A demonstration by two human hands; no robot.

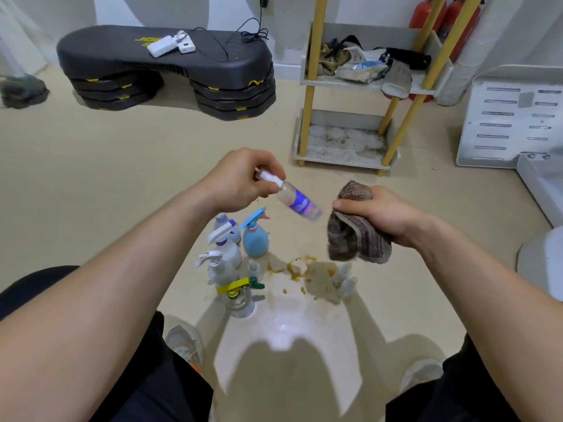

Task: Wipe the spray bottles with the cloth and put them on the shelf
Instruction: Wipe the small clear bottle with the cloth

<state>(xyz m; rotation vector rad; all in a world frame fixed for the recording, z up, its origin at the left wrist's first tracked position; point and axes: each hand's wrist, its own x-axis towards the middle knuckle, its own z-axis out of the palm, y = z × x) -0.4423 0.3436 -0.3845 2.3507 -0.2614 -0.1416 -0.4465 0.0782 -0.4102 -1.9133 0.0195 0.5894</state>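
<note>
My left hand grips the white cap end of a small clear spray bottle with a blue-purple label, tilted down to the right in mid-air. My right hand holds a bunched brown-grey cloth just right of the bottle, not touching it. On the floor below stand several spray bottles: a light blue one, white ones, and a clear one with a yellow trigger. Two small clear bottles stand to the right. The shelf with yellow posts is ahead; its bottom tray is dirty.
A yellow-brown stain marks the floor between the bottle groups. A black stacked step platform sits at the back left. The shelf's middle tier holds rags and bags. A white slotted panel lies at right. My shoes are near the bottles.
</note>
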